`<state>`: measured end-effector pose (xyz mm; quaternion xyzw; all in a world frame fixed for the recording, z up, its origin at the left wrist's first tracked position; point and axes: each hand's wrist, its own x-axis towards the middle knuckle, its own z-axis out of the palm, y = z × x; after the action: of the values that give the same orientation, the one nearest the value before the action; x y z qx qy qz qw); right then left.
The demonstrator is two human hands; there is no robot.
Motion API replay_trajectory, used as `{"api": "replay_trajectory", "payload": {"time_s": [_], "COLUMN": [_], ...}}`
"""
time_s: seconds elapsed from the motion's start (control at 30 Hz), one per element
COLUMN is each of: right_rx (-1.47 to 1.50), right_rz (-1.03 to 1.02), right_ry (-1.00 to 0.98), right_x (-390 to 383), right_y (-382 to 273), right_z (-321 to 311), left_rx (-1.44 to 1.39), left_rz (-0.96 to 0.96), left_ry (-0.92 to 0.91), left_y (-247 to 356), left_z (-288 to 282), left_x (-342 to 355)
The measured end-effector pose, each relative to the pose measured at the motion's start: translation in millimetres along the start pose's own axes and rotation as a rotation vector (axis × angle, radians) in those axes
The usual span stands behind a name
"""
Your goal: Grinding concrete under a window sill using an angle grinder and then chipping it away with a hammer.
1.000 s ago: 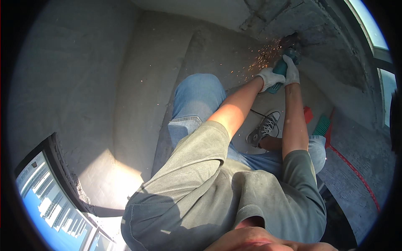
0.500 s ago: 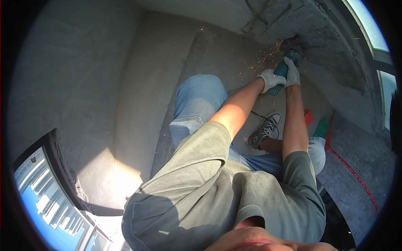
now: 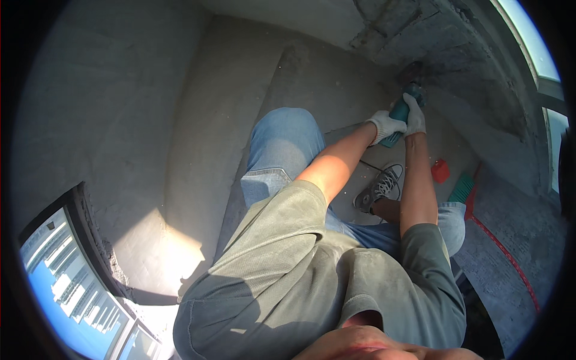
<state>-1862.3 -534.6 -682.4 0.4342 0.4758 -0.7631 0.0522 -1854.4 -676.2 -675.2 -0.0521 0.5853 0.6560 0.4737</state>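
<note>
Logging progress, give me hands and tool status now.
Left gloved hand and right gloved hand both grip teal angle grinder. Disc against grey concrete wall. No sparks visible.

teal angle grinder [image 3: 401, 117] | tilted | nose against grey concrete wall [image 3: 468, 66]

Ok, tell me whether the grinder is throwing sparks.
No: the teal grinder, held in both gloved hands, the left hand and the right hand, sits at the concrete wall with no sparks visible.
</note>
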Motion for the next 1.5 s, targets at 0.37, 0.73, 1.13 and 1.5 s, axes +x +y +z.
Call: {"api": "replay_trajectory", "payload": {"time_s": [0.37,0.73,1.13,1.5], "right_rx": [0.037,-0.166,-0.156,-0.085], "right_rz": [0.097,0.043,0.205,-0.024], "right_ry": [-0.053,-0.118,-0.043,0.078], "right_x": [-55.6,-50.7,-85.1,-47.5], "right_y": [6.3,-1.0,-35.9,12.1], "right_z": [-14.5,31.7,88.6,120.0], "left_rx": [-0.04,-0.26,-0.308,-0.299], "left_rz": [-0.036,-0.039,-0.301,-0.102], "left_ry": [-0.015,0.098,0.071,-0.197], "left_y": [-9.5,-8.3,70.4,32.1], "left_z": [21.9,1.0,-33.1,-104.1], "left_x": [-55.3,-60.5,-101.2,-55.0]}}
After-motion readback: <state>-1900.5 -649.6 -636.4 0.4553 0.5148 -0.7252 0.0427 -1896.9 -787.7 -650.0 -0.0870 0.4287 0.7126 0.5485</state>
